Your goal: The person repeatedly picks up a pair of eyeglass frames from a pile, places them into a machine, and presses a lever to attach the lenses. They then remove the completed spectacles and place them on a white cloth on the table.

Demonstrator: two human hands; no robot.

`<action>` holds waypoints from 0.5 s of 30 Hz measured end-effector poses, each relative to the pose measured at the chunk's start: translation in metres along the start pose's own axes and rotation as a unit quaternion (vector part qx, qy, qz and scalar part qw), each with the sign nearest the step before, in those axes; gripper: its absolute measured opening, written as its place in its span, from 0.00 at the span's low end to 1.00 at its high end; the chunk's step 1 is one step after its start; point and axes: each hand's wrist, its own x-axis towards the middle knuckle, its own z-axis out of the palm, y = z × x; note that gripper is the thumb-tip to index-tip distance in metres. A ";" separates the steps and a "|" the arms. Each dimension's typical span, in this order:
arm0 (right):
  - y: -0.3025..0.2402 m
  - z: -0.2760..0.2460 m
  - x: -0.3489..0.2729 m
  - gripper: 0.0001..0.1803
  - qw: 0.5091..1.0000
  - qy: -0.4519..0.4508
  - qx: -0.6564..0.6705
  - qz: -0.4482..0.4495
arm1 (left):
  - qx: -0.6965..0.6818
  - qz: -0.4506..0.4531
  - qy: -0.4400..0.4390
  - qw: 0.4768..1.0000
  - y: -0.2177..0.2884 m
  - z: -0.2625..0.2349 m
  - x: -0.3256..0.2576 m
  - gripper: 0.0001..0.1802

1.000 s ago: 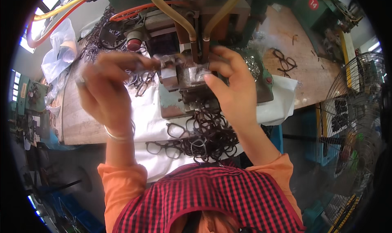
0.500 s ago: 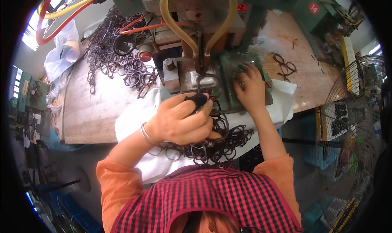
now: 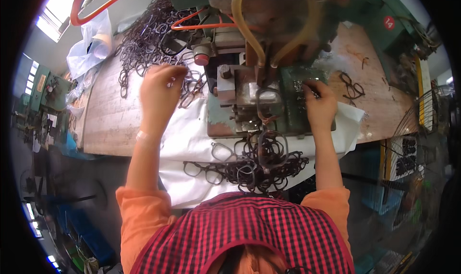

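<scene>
My left hand [image 3: 161, 94] is over the near edge of a heap of dark eyeglass frames [image 3: 153, 38] on the table. Its fingers bend to the right and are smeared by motion, so its grip is unclear. A single eyeglass frame [image 3: 260, 149] lies lengthwise at the press [image 3: 233, 84], its far rim on the metal block under the tool and its near rim jutting toward me. My right hand [image 3: 322, 108] rests on the press's green bed [image 3: 294, 115], fingers curled over small shiny bits [image 3: 298, 87]. What those fingers pinch, if anything, is hidden.
Close to my apron, more eyeglass frames [image 3: 249, 175] are piled on a white cloth [image 3: 182, 149]. A dark pair [image 3: 352, 87] lies to the right. Yellowish hoses [image 3: 242, 26] hang before the press, and a red button [image 3: 201, 59] sits left. A fan guard [image 3: 422, 130] stands at far right.
My left hand has let go at the press and swung left to the heap, exposing the eyeglass frame there. My right hand stays on the green bed, its fingers more curled. The view has shifted.
</scene>
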 end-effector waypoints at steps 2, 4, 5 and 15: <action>-0.005 0.003 0.000 0.09 0.999 -0.019 0.021 0.017 | 0.180 -0.087 -0.220 0.955 -0.059 0.063 -0.003 0.05; 0.000 -0.003 -0.007 0.09 0.998 -0.036 0.023 0.052 | 0.250 -0.107 -0.273 0.923 -0.102 0.115 -0.022 0.06; 0.007 -0.009 -0.018 0.09 1.000 -0.006 0.002 -0.001 | 0.240 -0.127 -0.247 0.930 -0.100 0.116 -0.027 0.05; -0.036 -0.051 -0.049 0.08 0.978 -0.043 0.192 0.063 | 0.063 -0.206 -0.239 0.947 -0.112 0.110 -0.038 0.10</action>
